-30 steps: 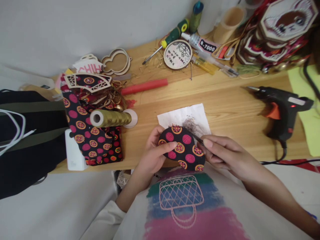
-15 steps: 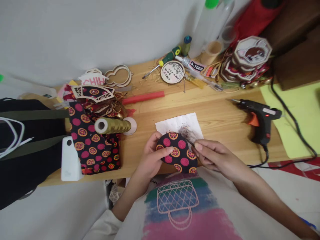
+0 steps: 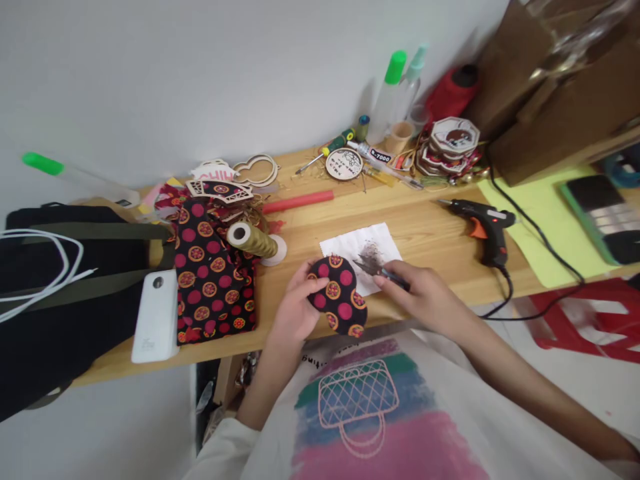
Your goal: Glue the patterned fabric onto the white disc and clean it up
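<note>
My left hand (image 3: 299, 303) is closed on a rounded, gourd-like piece of black fabric (image 3: 344, 312) with pink dots and orange flower circles, the thumb lying on top. In my right hand (image 3: 423, 293) is a pair of thread snips (image 3: 373, 268), their dark blades spread apart and pointing left. The blades are just right of the fabric's edge, apart from it. Beneath them lies a white paper sheet (image 3: 345, 241) with a small heap of dark clippings (image 3: 373, 251).
A black glue gun (image 3: 485, 223) lies to the right, its cord running off the table. On the left are a thread spool (image 3: 255, 241), folded patterned cloth (image 3: 200, 280) and a white power bank (image 3: 156, 313). Bottles, glue and wooden ornaments (image 3: 345, 164) line the back.
The snips have moved away from the fabric's edge and their blades now show, spread over the paper. The fabric piece has shifted slightly left and turned. My view has swung to the right.
</note>
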Demonstrator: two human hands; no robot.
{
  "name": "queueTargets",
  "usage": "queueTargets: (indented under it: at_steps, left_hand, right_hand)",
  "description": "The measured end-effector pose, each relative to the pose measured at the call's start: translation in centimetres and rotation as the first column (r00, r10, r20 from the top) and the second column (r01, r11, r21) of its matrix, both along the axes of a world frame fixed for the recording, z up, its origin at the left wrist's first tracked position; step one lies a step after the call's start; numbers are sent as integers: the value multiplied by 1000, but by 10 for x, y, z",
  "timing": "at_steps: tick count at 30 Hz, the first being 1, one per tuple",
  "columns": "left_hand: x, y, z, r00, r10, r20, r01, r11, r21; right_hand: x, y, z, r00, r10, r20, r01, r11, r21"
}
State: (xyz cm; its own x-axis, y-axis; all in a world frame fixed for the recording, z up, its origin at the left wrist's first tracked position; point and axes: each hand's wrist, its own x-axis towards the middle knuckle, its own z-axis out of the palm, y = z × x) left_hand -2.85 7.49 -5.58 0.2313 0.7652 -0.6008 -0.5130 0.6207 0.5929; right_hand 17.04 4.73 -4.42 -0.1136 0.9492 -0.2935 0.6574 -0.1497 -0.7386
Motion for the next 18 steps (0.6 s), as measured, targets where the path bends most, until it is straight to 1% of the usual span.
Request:
queueTargets:
  at_steps: [1, 3, 5, 6, 7, 8, 9, 10, 11, 12, 13, 14, 15, 16, 17, 18]
  left_hand:
    - [-3, 0, 0, 1000, 5, -15, -5, 1000, 5]
    - [-9, 0, -2, 997, -3, -76, 5, 1000, 27]
    - [-16, 2, -4, 981, -34, -189, 53, 994, 93]
    - [-21, 4, -6, 960, -48, -276, 91, 985, 147]
    - [-25, 6, -8, 920, -62, -388, 153, 966, 209]
    - [-30, 9, -10, 854, -57, -517, 228, 934, 274]
    - [-34, 12, -12, 771, -23, -636, 286, 905, 314]
    - [-38, 15, -14, 672, 24, -740, 349, 871, 345]
    - [-40, 17, -15, 558, 89, -825, 415, 831, 370]
    - [-40, 19, -15, 447, 163, -879, 479, 787, 389]
    - [-39, 19, -14, 356, 241, -903, 533, 741, 408]
    - [-36, 19, -13, 290, 319, -903, 576, 695, 430]
    - [-30, 18, -11, 260, 376, -889, 607, 653, 453]
    - [-23, 16, -9, 268, 395, -879, 623, 624, 471]
    - [-15, 15, -7, 321, 367, -873, 630, 605, 486]
    - [-6, 13, -6, 411, 259, -874, 637, 604, 479]
  right_hand:
    - [-1, -2, -1, 987, 0, 160, -13, 997, 78]
    - [-3, -5, -2, 913, -34, 407, -35, 987, 160]
    - [-4, -9, -3, 843, -45, 535, -74, 977, 198]
    - [-4, -11, -4, 828, -38, 559, -98, 972, 212]
    - [-4, -12, -5, 827, -26, 562, -119, 968, 220]
    - [-4, -14, -6, 833, -15, 553, -131, 966, 224]
    - [-4, -16, -7, 842, -7, 539, -134, 966, 223]
    - [-4, -17, -9, 851, -4, 524, -129, 968, 216]
    - [-3, -18, -10, 860, -4, 510, -118, 971, 207]
    - [-2, -19, -12, 868, -7, 496, -105, 975, 197]
    - [-1, -20, -14, 877, -9, 481, -93, 978, 189]
    - [-1, -20, -15, 885, -15, 465, -81, 979, 186]
    - [0, -20, -16, 893, -23, 450, -70, 980, 188]
    - [0, -20, -17, 901, -29, 433, -61, 979, 193]
    - [1, -20, -18, 910, -32, 414, -57, 978, 201]
    - [1, -20, -18, 920, -31, 391, -56, 976, 210]
